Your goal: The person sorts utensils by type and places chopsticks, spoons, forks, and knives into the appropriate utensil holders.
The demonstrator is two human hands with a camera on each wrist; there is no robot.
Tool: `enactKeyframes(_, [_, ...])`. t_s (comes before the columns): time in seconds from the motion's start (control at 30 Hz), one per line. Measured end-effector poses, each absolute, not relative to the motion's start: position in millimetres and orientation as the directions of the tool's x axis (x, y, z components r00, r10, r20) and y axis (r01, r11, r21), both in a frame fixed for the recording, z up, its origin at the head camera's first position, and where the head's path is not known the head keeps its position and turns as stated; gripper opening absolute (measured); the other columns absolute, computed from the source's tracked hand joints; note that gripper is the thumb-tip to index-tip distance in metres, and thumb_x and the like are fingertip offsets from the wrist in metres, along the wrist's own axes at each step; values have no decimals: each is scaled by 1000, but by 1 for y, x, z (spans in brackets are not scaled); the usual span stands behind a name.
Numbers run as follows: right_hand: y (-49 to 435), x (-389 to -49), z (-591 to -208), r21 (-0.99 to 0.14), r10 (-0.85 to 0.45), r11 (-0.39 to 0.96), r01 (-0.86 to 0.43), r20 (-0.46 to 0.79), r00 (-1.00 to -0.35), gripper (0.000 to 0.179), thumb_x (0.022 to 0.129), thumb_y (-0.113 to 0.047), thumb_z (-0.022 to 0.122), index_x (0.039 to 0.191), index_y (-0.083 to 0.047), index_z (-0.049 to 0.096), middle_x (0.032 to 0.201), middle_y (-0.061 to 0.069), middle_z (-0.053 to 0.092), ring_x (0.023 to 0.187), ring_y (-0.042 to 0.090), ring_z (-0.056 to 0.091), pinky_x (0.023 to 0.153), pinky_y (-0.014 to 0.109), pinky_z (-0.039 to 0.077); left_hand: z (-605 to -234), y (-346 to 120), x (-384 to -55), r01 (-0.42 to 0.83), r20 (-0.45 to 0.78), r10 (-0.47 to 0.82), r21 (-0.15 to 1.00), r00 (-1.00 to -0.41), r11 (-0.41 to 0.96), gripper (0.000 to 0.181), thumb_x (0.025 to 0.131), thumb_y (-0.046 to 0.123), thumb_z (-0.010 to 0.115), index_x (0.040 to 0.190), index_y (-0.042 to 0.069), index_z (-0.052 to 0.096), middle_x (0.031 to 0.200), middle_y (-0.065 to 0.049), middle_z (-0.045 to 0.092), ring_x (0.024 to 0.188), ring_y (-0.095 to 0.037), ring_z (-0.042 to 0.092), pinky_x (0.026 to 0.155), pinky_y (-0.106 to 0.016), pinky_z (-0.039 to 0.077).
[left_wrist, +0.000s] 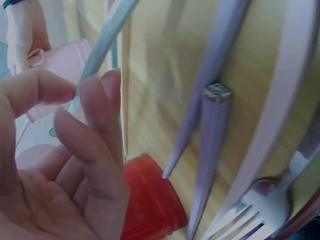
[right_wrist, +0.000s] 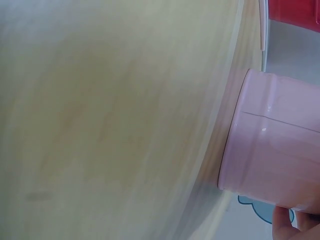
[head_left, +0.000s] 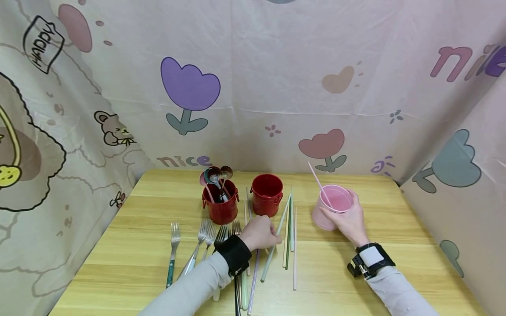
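My left hand (head_left: pixel 258 233) pinches a pale green chopstick (head_left: pixel 270 260) between thumb and fingertips; in the left wrist view the chopstick (left_wrist: pixel 106 40) slants up from the fingers. Several more chopsticks lie beside it, among them a dark green chopstick (head_left: pixel 290 237) and a pink chopstick (head_left: pixel 294 263). My right hand (head_left: pixel 351 221) grips the pink bucket (head_left: pixel 323 218) by its right side and near rim. One light pink chopstick (head_left: pixel 316 179) leans inside that bucket, its upper end sticking out. In the right wrist view, fingertips (right_wrist: pixel 283 225) touch the bucket's side.
A red bucket (head_left: pixel 223 214) full of spoons stands at the back left. Right of it is a second red bucket (head_left: pixel 267 199) with nothing visible inside. Several forks lie left of the chopsticks, one fork (head_left: pixel 172 250) apart from the others. A printed cloth (head_left: pixel 261 87) hangs behind the table.
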State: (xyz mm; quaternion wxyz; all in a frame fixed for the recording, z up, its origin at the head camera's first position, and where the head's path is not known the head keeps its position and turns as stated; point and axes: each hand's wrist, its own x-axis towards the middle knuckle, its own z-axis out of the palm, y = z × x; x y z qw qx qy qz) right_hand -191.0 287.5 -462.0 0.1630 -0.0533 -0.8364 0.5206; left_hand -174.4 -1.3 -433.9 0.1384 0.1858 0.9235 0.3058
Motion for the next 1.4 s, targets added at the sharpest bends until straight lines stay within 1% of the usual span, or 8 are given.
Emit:
enactKeyframes(0.13, [287,-191,-462,-889,261,450,-81,218,-941,103,72,-14,91,153,-1,28,144,27,49,130,42,51,112,57,41,-427,0,-178,268,-109,431,642,-896,718,39,86,23,74,54,18,54,48,9,40,46,-7,39,46,-21,29])
enactKeyframes(0.23, [287,-191,-462,-889,261,451,-82,219,-940,103,72,-14,91,153,-1,28,144,27,49,130,42,51,112,57,41,-420,2,-181,275,-78,425,653,-902,705,24,87,21,73,65,14,65,55,7,55,50,-7,47,49,-21,37])
enactKeyframes(0.33, [287,-191,-461,-888,260,452,-80,217,-941,104,72,-15,91,153,-1,27,144,27,49,130,42,51,112,57,41,-411,5,-185,297,-26,414,656,-910,694,12,88,18,71,78,11,70,66,2,66,53,-8,52,51,-21,42])
enactKeyframes(0.47, [287,-191,-461,-888,261,454,-77,215,-941,104,72,-16,91,153,-2,28,144,26,49,130,41,51,111,57,42,-399,10,-191,340,66,399,658,-915,672,9,91,17,69,89,8,71,77,-3,72,58,-9,58,56,-22,47])
enactKeyframes(0.67, [287,-191,-462,-889,258,451,-82,218,-941,104,72,-15,91,153,-2,28,144,26,48,130,42,51,111,58,42,-381,24,-199,382,172,374,689,-911,616,12,95,19,67,95,9,73,90,-6,79,76,-15,73,65,-20,54])
enactKeyframes(0.87, [287,-191,-463,-885,252,455,-98,233,-939,104,72,-16,91,153,-2,28,144,27,49,130,43,52,111,58,42,-370,41,-204,413,261,335,722,-905,555,17,97,24,67,104,12,75,100,-4,79,82,-15,73,66,-18,51])
enactKeyframes(1.13, [287,-191,-463,-881,256,463,-100,241,-936,103,73,-14,91,153,0,27,145,27,48,129,42,52,111,58,42,-354,57,-207,447,352,285,781,-892,435,19,98,25,67,109,12,75,104,-2,78,66,-8,65,60,-16,50])
enactKeyframes(1.4, [286,-191,-462,-878,257,470,-93,237,-937,103,73,-17,91,153,-2,28,145,26,49,129,41,52,110,57,42,-346,72,-211,432,375,226,845,-899,315,18,97,22,68,108,9,74,104,-6,76,59,-6,61,54,-17,49])
